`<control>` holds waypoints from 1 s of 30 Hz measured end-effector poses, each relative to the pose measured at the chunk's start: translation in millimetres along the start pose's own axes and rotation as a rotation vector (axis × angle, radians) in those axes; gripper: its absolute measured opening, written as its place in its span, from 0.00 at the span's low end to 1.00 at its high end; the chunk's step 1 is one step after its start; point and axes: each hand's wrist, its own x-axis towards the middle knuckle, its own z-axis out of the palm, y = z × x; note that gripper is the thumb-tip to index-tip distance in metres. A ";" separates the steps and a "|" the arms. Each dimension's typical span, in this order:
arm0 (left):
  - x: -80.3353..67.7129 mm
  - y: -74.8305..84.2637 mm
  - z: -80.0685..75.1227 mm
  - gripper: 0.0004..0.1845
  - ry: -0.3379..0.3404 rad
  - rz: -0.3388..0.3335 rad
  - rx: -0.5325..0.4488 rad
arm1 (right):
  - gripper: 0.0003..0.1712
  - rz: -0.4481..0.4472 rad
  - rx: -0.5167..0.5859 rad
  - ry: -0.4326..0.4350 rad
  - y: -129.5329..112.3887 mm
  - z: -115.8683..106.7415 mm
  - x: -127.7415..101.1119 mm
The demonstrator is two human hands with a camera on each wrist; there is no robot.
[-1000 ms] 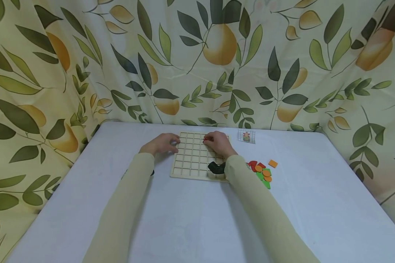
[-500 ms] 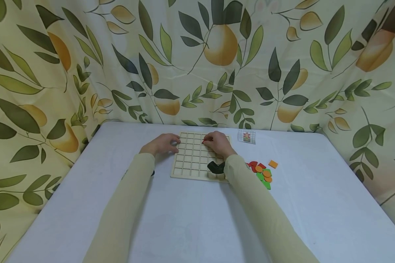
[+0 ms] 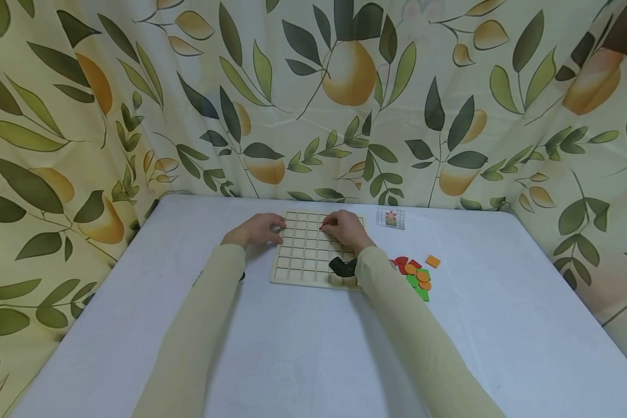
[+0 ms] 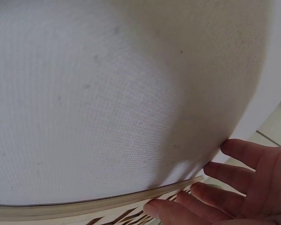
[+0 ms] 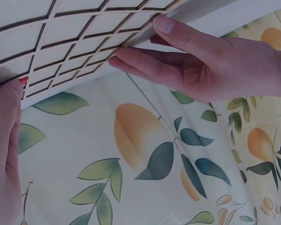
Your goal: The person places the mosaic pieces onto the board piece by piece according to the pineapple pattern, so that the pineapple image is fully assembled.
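While looking down from the head view, finds a wooden grid board (image 3: pixel 308 252) lying flat on a white table (image 3: pixel 313 348), toward the table's far side, with both hands at the board's far end. Shows the left hand (image 3: pixel 258 228) at the board's far left corner. Has its fingers nearly straight and side by side, tips resting on the board's rim, holding nothing. Confirms this from the right wrist view, with those fingers (image 5: pixel 145 65) laid along the edge.

Places the right hand (image 3: pixel 345 228) over the far row, right of the middle, curled, with thumb and fingertip pinching a small red piece (image 3: pixel 322 225) right at the grid. Cannot tell from either view whether the piece touches a cell.

Notes a black wrist camera (image 3: pixel 343 266) on the right forearm, above the board's near right cells, and pale sleeves (image 3: pixel 198 325) on both arms. Finds a loose pile of flat pieces (image 3: pixel 417 274), red, orange and green, on the table just beside the board's right edge. Finds one orange square (image 3: pixel 432 260) slightly apart at the pile's far right. Sets a small picture card (image 3: pixel 391 217) beyond the board's far right corner, near but not touching. Closes off the table behind and at both sides with a curtain (image 3: pixel 345 87) printed with leaves and pears.
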 end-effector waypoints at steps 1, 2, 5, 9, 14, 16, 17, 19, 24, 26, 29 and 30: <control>-0.2 0.2 -0.1 0.25 0.000 0.000 0.001 | 0.10 0.004 0.002 -0.001 -0.3 0.0 0.0; -0.6 0.6 -0.3 0.25 0.000 0.000 0.000 | 0.10 0.007 0.003 -0.003 -0.3 0.0 -0.2; -1.4 1.7 -0.7 0.25 0.002 0.000 -0.004 | 0.11 0.015 0.009 -0.007 -0.6 -0.2 -0.7; -1.8 2.3 -0.6 0.25 0.005 0.005 0.001 | 0.12 0.016 0.017 -0.006 -0.8 -1.7 -1.8; -2.1 2.0 0.1 0.24 0.008 0.000 -0.010 | 0.15 0.041 0.038 0.014 5.3 -6.3 -4.7; -2.6 2.1 0.3 0.24 0.009 -0.008 -0.021 | 0.16 0.061 0.053 0.019 9.5 -10.0 -7.0; -2.8 2.3 0.5 0.24 0.010 -0.009 -0.023 | 0.16 0.065 0.054 0.023 11.7 -12.3 -8.5; -3.2 2.8 0.8 0.24 0.011 -0.010 -0.025 | 0.17 0.074 0.051 0.029 15.6 -18.2 -11.8; -4.1 4.5 0.1 0.24 0.010 -0.006 -0.022 | 0.18 0.103 0.032 0.062 24.7 -36.1 -24.2; -4.0 4.5 -0.2 0.24 0.008 0.000 -0.015 | 0.19 0.129 0.022 0.083 28.9 -42.3 -30.7; -3.7 3.2 0.2 0.24 0.009 0.007 -0.006 | 0.20 0.163 -0.001 0.107 35.4 -50.2 -41.9; -3.5 2.6 0.5 0.24 0.010 0.008 -0.009 | 0.21 0.173 -0.009 0.112 37.7 -52.6 -46.2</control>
